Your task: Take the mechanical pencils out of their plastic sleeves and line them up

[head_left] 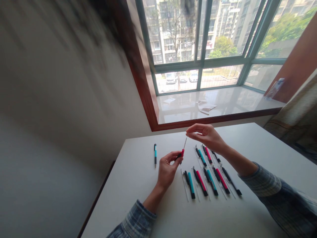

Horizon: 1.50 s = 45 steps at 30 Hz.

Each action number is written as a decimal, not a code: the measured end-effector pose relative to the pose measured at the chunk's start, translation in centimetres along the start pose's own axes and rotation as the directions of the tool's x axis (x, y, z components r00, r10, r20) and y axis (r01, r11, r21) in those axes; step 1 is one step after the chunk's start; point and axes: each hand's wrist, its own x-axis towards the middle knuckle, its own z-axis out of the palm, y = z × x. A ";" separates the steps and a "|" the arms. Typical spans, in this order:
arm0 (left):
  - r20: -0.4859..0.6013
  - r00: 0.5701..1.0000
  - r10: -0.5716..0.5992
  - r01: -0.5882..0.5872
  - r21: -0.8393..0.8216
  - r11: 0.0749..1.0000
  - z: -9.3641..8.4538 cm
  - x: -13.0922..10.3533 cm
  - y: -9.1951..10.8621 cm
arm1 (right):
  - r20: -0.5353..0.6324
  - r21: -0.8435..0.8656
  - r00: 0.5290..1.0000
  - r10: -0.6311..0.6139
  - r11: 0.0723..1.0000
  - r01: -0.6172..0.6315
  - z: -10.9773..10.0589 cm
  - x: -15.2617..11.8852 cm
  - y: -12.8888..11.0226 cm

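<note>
My left hand [167, 172] is closed on a red pen barrel [182, 153] with a black lower part, held tilted above the table. Out of the barrel's upper end sticks a thin pale refill [185, 143]. The fingertips of my right hand [207, 136] pinch the top of that refill. Below and to the right lie pen parts in two rows: blue barrels [191, 185], red barrels [201, 182], black pieces with clips [195, 177] and thin clear refills [184, 185]. An assembled blue and black pen [155, 154] lies alone, left of my left hand.
The white table [138, 185] stands against a wall [111, 125] and below a window sill [228, 99]. On the sill are a crumpled white cloth or paper [206, 107], a flat paper [169, 100] and a clear bottle [275, 88]. A curtain [294, 122] hangs at the right.
</note>
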 end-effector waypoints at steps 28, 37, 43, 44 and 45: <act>-0.057 0.997 -0.045 0.042 -0.055 0.998 0.3 0.3 1.6 | 0.052 -0.604 0.926 -0.373 0.727 0.327 1.3 -0.9 -1.0; -0.078 0.997 -0.024 0.021 -0.037 0.999 0.3 0.7 2.6 | 0.364 -0.692 0.919 -0.152 0.616 0.376 3.3 -1.9 -0.4; -0.086 0.996 -0.002 0.003 0.015 1.000 0.5 0.5 2.7 | 0.364 -0.694 0.922 -0.135 0.620 0.365 3.3 -1.9 0.1; -0.084 0.996 0.003 -0.001 0.024 1.000 0.5 0.4 2.7 | 0.367 -0.691 0.921 -0.131 0.624 0.364 3.3 -1.9 0.2; -0.080 0.997 0.007 -0.005 0.032 0.999 0.4 0.4 2.7 | 0.368 -0.686 0.921 -0.129 0.631 0.363 3.4 -1.9 0.2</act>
